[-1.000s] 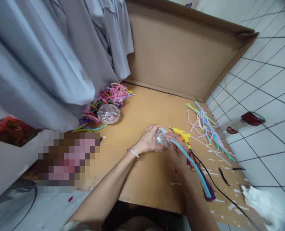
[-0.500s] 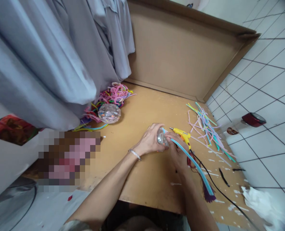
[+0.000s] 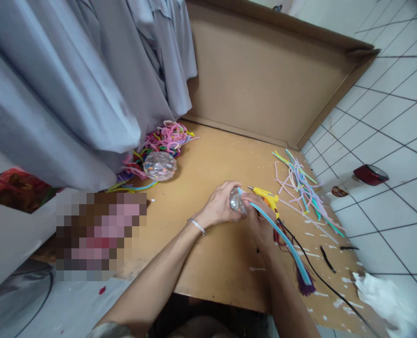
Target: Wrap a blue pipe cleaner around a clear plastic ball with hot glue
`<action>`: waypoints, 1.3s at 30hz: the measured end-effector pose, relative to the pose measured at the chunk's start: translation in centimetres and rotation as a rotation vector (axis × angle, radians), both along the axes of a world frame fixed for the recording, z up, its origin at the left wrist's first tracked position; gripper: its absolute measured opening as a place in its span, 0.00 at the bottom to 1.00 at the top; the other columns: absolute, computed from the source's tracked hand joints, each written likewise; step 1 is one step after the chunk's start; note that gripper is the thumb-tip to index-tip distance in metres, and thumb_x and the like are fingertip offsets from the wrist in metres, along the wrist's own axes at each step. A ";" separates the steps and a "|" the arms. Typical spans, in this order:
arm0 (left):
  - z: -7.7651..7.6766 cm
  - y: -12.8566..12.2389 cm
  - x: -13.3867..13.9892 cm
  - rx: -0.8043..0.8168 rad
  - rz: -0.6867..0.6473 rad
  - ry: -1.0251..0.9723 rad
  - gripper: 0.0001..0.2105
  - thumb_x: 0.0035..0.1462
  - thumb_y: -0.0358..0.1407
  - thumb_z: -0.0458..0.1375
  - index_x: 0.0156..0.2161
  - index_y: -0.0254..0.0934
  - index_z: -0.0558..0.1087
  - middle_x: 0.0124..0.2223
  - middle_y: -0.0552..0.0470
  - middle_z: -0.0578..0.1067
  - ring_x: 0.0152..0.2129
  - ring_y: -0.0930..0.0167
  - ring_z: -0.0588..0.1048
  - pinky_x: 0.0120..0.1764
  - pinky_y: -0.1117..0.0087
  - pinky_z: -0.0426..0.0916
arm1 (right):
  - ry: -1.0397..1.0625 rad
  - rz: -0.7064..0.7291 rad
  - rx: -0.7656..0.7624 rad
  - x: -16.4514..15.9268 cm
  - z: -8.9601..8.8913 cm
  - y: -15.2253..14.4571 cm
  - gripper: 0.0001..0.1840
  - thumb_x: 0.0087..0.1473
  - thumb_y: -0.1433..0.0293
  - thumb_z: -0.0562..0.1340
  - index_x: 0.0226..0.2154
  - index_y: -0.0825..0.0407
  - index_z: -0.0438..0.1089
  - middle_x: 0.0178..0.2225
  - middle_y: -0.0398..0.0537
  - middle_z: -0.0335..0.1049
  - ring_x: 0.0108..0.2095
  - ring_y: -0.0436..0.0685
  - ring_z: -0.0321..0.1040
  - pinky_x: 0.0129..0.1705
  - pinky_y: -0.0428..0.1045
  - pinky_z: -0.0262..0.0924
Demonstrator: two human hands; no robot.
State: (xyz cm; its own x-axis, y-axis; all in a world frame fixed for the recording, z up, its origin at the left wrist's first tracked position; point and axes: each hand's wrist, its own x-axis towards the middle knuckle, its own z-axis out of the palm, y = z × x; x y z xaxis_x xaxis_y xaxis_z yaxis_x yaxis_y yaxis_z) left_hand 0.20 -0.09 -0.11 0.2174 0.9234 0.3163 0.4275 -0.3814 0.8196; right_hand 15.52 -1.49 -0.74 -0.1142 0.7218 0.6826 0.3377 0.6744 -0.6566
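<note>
Clear ball (image 3: 235,202): above the tan board (image 3: 222,162), between your two hands, with a bit of blue showing at its top edge.
Left hand (image 3: 219,201): wrapped around the ball's side, grasping it.
Right hand (image 3: 259,219): pinching the blue strip (image 3: 288,237) close against the ball.
Done: one part of the strip is brought up to the ball; whether it is stuck there, you cannot tell from this view.
Left: most of the strip trails free over your right forearm, so work on this ball appears to be at an early stage.
Glue gun (image 3: 267,197): lying just beyond your right hand, nozzle toward the ball.
Loose strips (image 3: 301,188): at right, unattached.
Second ball (image 3: 160,166): beside the tangled pile (image 3: 169,137), with no strip visibly wound around it.
</note>
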 end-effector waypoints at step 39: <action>-0.9 0.4 -0.2 0.058 -0.049 0.001 0.33 0.32 0.34 0.71 0.47 0.39 0.65 0.49 0.46 0.70 0.48 0.60 0.70 0.53 0.58 0.66 | 0.000 -0.091 -0.144 0.0 -0.4 0.1 0.11 0.56 0.64 0.63 0.41 0.48 0.76 0.43 0.50 0.78 0.45 0.60 0.74 0.50 0.57 0.69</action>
State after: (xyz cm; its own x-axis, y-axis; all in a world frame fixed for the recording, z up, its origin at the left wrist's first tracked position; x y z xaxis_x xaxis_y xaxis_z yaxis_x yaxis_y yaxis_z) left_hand 0.03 0.33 -0.99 0.2621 0.8920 0.3682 0.4084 -0.4482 0.7952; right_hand 15.51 -1.39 -1.10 -0.0436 0.8196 0.5712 0.3933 0.5397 -0.7444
